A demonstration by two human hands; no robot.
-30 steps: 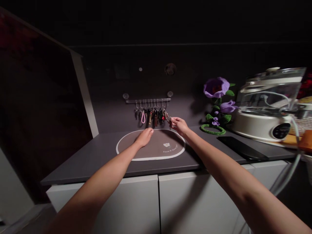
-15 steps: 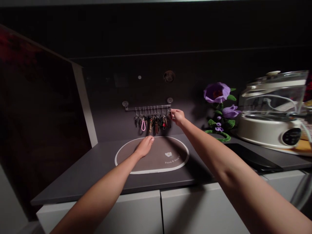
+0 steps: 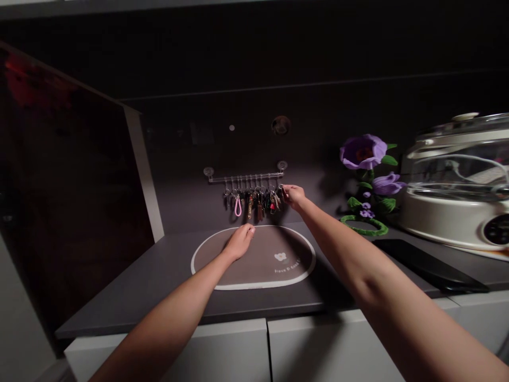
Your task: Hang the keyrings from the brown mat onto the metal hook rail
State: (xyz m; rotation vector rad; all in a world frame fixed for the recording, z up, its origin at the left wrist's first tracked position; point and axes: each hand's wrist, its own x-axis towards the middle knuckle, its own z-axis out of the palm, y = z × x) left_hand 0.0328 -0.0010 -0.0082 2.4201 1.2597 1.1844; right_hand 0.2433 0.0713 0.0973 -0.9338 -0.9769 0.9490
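Note:
A clear hook rail [image 3: 246, 178] is fixed to the dark wall by round mounts, with several bunches of keys [image 3: 260, 199] hanging from it. Among them are a pink loop strap [image 3: 237, 206] and a small red tag. At the rail's right end my right hand [image 3: 293, 196] pinches a metal key ring [image 3: 281, 187]; whether the ring is on a hook I cannot tell. My left hand [image 3: 239, 241] is over the oval brown mat [image 3: 262, 270], below the hanging keys. Its fingers are curled in, and what they may hold is hidden.
Purple knitted-looking flowers [image 3: 363, 152] stand right of my right arm. Beyond them is a cream appliance [image 3: 445, 212] with a clear cover. A flat black object [image 3: 429, 262] lies on the grey counter [image 3: 151, 286]. White cabinet fronts [image 3: 226, 350] are below.
The whole view has shifted slightly, so things sit further right. My right hand is a little lower relative to the rail's end. My left hand stays over the mat.

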